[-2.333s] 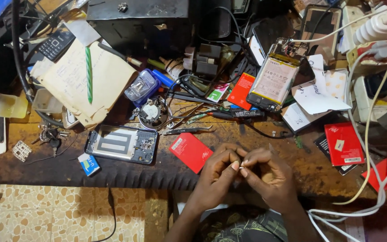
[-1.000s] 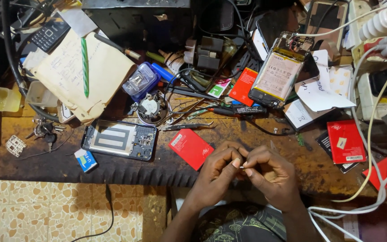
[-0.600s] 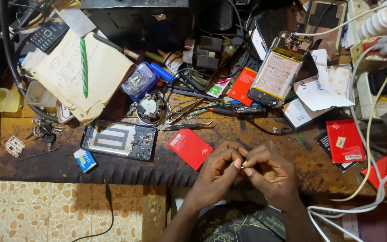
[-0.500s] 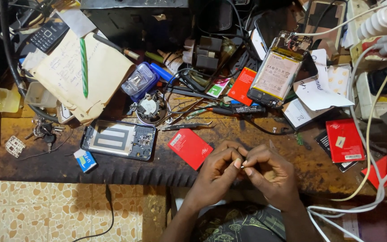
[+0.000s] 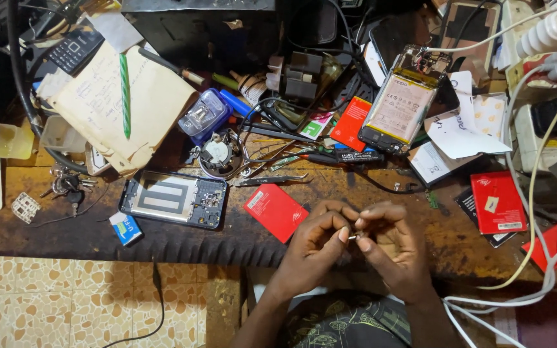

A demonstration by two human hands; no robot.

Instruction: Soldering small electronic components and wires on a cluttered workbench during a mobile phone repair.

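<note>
My left hand and my right hand meet over the front edge of the worn wooden workbench. Between their fingertips they pinch a tiny metal part, too small to identify. A red phone battery lies just left of my left hand. Farther left lies an opened phone frame with its circuit board showing. Tweezers rest above the red battery.
An opened phone with its battery exposed lies at the back right, near more red batteries and white cables. A brown envelope with a green pen, keys, a keypad phone and a black box crowd the left and back.
The hands stay together at the bench edge, fingers shifting only slightly on the small part. The view has drifted a little.
</note>
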